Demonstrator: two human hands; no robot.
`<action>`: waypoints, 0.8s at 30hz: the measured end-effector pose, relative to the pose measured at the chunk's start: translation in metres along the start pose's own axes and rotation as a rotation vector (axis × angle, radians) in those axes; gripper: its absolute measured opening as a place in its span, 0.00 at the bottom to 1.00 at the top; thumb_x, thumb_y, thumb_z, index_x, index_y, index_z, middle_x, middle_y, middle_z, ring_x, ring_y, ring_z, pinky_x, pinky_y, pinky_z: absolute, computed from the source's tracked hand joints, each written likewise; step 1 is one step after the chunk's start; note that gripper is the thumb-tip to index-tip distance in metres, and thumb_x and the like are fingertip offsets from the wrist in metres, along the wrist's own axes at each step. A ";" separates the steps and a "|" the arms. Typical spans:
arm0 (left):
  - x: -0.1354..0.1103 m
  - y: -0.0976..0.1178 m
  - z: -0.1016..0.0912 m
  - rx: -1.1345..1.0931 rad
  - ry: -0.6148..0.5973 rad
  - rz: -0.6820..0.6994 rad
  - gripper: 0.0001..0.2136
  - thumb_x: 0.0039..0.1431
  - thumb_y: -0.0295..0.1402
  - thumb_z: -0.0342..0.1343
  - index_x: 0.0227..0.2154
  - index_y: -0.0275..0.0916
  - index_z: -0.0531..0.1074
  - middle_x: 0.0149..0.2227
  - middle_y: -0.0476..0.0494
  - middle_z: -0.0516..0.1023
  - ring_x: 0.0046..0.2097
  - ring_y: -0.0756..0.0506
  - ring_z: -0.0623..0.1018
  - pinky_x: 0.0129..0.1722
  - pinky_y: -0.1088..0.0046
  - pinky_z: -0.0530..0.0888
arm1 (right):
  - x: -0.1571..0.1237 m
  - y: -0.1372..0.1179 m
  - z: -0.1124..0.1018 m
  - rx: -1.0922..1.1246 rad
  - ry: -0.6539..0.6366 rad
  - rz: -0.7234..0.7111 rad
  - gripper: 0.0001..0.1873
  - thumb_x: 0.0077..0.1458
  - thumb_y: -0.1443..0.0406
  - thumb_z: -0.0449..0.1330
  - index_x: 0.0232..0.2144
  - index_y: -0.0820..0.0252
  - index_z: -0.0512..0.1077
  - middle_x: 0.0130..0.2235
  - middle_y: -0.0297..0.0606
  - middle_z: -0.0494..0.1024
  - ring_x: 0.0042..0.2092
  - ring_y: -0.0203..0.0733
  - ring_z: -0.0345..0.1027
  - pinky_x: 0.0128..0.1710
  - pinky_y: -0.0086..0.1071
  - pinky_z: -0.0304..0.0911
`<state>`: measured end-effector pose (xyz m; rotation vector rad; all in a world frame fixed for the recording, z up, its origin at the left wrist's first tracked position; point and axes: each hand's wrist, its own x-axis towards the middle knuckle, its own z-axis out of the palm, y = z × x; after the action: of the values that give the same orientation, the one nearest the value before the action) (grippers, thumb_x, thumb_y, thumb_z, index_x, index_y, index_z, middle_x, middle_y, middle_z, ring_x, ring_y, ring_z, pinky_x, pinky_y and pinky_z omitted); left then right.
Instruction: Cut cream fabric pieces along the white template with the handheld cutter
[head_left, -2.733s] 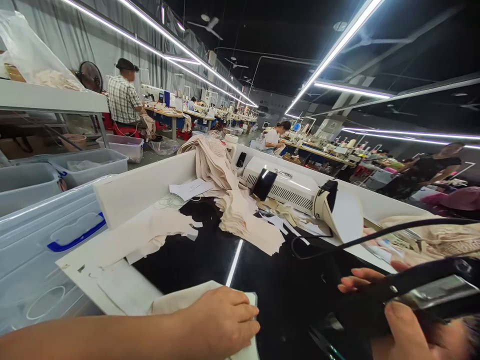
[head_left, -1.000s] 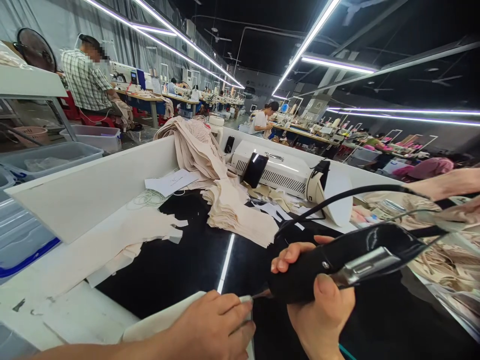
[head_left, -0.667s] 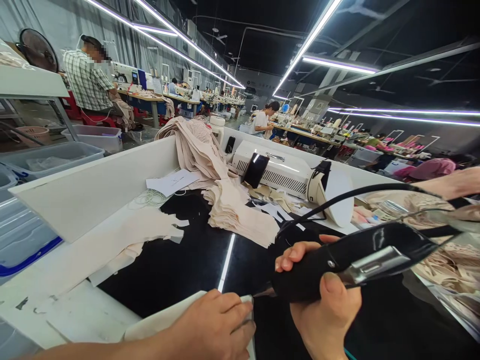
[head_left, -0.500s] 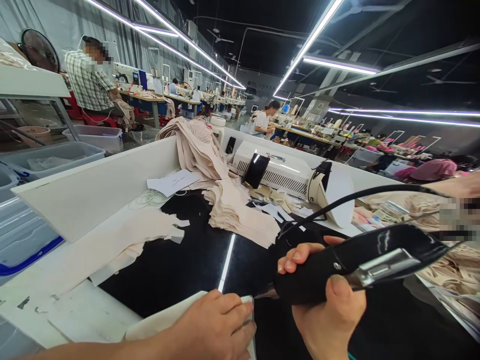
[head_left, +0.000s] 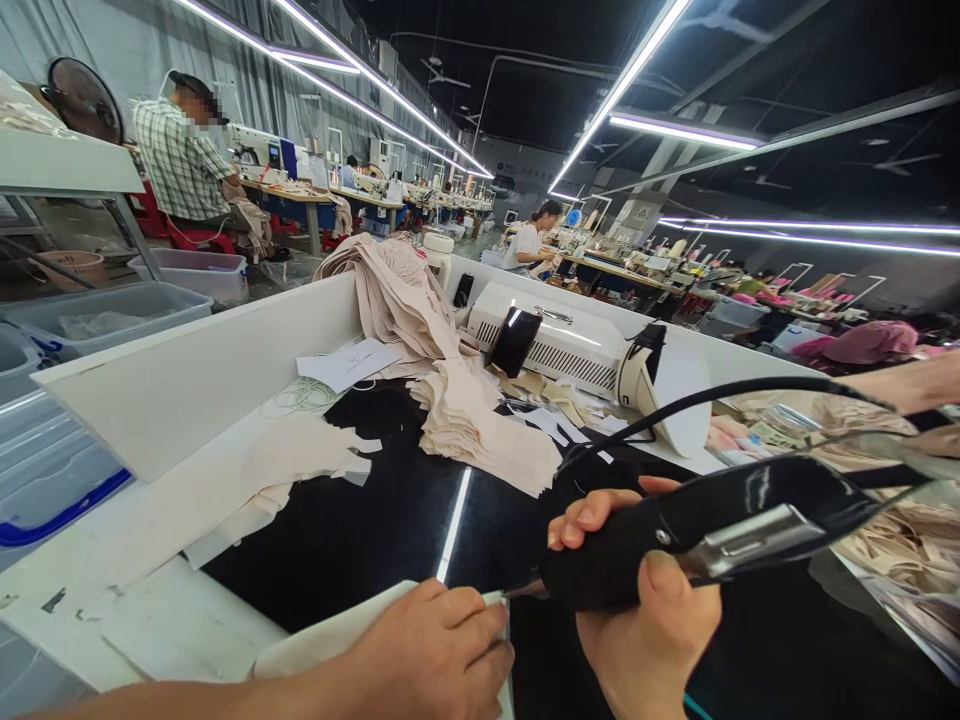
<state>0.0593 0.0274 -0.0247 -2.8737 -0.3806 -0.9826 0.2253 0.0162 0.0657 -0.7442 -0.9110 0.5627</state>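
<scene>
My left hand [head_left: 450, 640] presses down near the end of a cream fabric piece [head_left: 337, 635] at the bottom middle, its fingers curled over the edge. In my right hand [head_left: 637, 610] is a black corded electric cutter [head_left: 720, 510] with a silver lever along its side. My fingers and thumb wrap round its body. The cutter's narrow metal tip [head_left: 529, 590] points left and sits at the fabric's edge, beside my left fingertips. Whether the tip touches the fabric is hard to tell. A black work surface [head_left: 375, 540] lies underneath.
Stacked cream fabric pieces [head_left: 480, 430] lie ahead, and more cream cloth [head_left: 247, 470] lies left. Behind them stands a white vented machine [head_left: 555, 350] with a phone [head_left: 514, 340] against it. Another person's arm [head_left: 911, 385] reaches in at right. White panels [head_left: 202, 370] border the table.
My right hand and the cutter have shifted slightly left, bringing the tip closer to the fabric's edge. My left hand stays nearly in place. The other person's arm at right has moved a little.
</scene>
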 end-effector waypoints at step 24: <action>-0.001 0.003 0.005 0.008 -0.011 -0.016 0.09 0.68 0.35 0.61 0.42 0.35 0.73 0.44 0.44 0.81 0.40 0.46 0.77 0.30 0.69 0.66 | -0.006 0.005 0.008 0.010 -0.065 0.035 0.17 0.58 0.57 0.68 0.47 0.49 0.70 0.30 0.29 0.76 0.28 0.37 0.71 0.29 0.34 0.72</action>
<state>0.0621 0.0248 -0.0289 -2.8745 -0.4086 -0.9653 0.2144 0.0176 0.0623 -0.7379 -0.9563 0.6252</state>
